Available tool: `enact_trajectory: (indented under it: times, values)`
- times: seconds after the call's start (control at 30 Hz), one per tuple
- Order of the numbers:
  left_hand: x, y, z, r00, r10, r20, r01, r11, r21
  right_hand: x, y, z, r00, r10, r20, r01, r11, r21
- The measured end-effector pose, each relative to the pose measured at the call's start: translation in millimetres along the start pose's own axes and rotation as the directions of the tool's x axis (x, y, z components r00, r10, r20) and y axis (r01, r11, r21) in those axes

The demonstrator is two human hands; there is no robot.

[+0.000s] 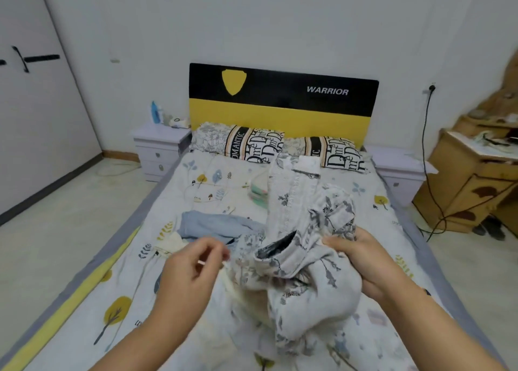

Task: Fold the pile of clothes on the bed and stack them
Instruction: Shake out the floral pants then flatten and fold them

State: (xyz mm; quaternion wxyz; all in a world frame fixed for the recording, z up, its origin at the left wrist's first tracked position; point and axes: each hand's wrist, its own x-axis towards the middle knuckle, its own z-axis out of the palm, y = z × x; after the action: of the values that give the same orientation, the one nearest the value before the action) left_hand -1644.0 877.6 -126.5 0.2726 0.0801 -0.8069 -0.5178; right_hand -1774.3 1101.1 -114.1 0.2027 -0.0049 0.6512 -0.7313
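Observation:
A white garment with a grey leaf print (302,230) is bunched up in front of me over the bed (134,272). My right hand (361,255) grips its right side, fingers closed on the cloth. My left hand (193,269) is just left of the garment with fingers curled and pinched at its edge; whether it holds cloth is unclear because of blur. A light blue garment (215,226) lies crumpled on the sheet behind my left hand. A cream piece (171,243) shows beside it. A small folded stack with green and pink edges (259,190) sits further up the bed.
Two patterned pillows (244,143) lie against the black and yellow headboard (280,101). White nightstands (159,146) flank the bed, the left one carrying a blue iron (155,112). A wooden desk (476,174) with a black cable stands at the right. Wardrobe doors (33,104) fill the left wall.

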Motion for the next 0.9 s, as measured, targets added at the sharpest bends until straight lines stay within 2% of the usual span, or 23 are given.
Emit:
enact_trajectory:
  times: [0.03, 0.07, 0.17, 0.23, 0.33, 0.4, 0.53, 0.6, 0.67, 0.7, 0.77, 0.83, 0.9]
  values:
    - [7, 10, -2, 0.997, -0.074, -0.026, 0.073, 0.996, -0.047, -8, -6, -5, 1.0, 0.001, 0.011, -0.001, 1.0, 0.003]
    - [14, 21, -2, 0.992, -0.127, 0.021, 0.128, 0.986, -0.103, -16, -10, -8, 1.0, -0.002, 0.027, 0.002, 1.0, -0.009]
    - [34, 66, 9, 0.944, -0.175, 0.28, 0.232, 0.955, -0.187, -40, -20, -3, 0.995, -0.023, 0.097, 0.033, 0.994, -0.105]
    - [40, 90, 20, 0.921, -0.158, 0.357, 0.226, 0.961, -0.158, -55, -20, 6, 0.991, -0.048, 0.123, 0.069, 0.983, -0.172]
    - [46, 110, 26, 0.948, -0.053, 0.314, 0.091, 0.99, -0.108, -74, -15, 16, 0.993, -0.094, 0.074, 0.108, 0.97, -0.216]
    - [45, 115, 24, 0.936, 0.009, 0.351, 0.043, 0.989, -0.141, -87, -8, 16, 0.991, -0.098, 0.091, 0.12, 0.951, -0.286]
    - [39, 115, 12, 0.884, 0.033, 0.467, 0.123, 0.946, -0.301, -109, 1, 11, 0.982, 0.068, 0.174, 0.024, 0.878, -0.477]
    - [38, 113, 6, 0.873, 0.01, 0.487, 0.165, 0.934, -0.316, -118, -5, 12, 0.996, 0.028, 0.085, 0.016, 0.879, -0.476]
    - [37, 115, 0, 0.851, 0.004, 0.526, 0.193, 0.928, -0.32, -120, -16, 13, 0.98, -0.174, -0.1, 0.106, 0.871, -0.48]
    - [36, 116, -3, 0.833, 0.019, 0.554, 0.194, 0.926, -0.323, -121, -25, 15, 0.949, -0.281, -0.141, 0.164, 0.826, -0.54]
    - [31, 120, -4, 0.797, 0.063, 0.601, 0.172, 0.93, -0.325, -119, -37, 22, 0.919, -0.391, -0.046, 0.236, 0.641, -0.731]
    - [24, 125, -3, 0.776, 0.088, 0.625, 0.149, 0.937, -0.316, -115, -44, 31, 0.939, -0.329, 0.099, 0.269, 0.526, -0.807]
    - [20, 125, -4, 0.787, 0.068, 0.613, 0.156, 0.939, -0.305, -118, -48, 39, 0.95, -0.273, 0.153, 0.274, 0.489, -0.828]
